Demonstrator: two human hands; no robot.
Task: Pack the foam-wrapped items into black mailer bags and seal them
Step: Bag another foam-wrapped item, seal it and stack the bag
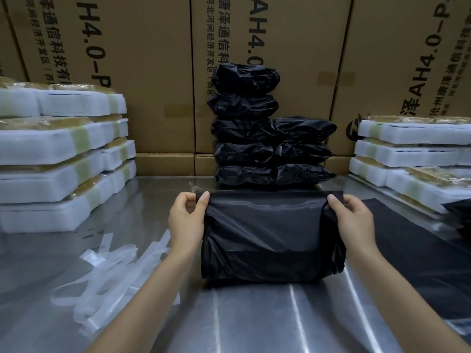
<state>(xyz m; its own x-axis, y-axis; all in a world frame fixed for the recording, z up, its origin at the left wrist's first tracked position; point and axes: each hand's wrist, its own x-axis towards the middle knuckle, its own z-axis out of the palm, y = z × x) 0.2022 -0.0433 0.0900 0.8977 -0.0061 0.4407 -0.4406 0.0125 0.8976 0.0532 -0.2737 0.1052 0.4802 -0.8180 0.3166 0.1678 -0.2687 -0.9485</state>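
A filled black mailer bag (270, 240) stands on the steel table (242, 322) right in front of me. My left hand (187, 220) pinches the bag's top left corner and my right hand (354, 220) pinches its top right corner, holding the flap edge stretched between them. Behind it rises a stack of sealed black bags (265, 133), taller on the left than on the right. Foam-wrapped items are piled at the left (58, 154) and at the right (413, 151). What is inside the held bag is hidden.
Peeled clear adhesive strips (109, 266) lie scattered on the table at the left. Flat black mailer bags (413, 253) lie at the right. Large cardboard boxes (142, 72) form a wall along the back.
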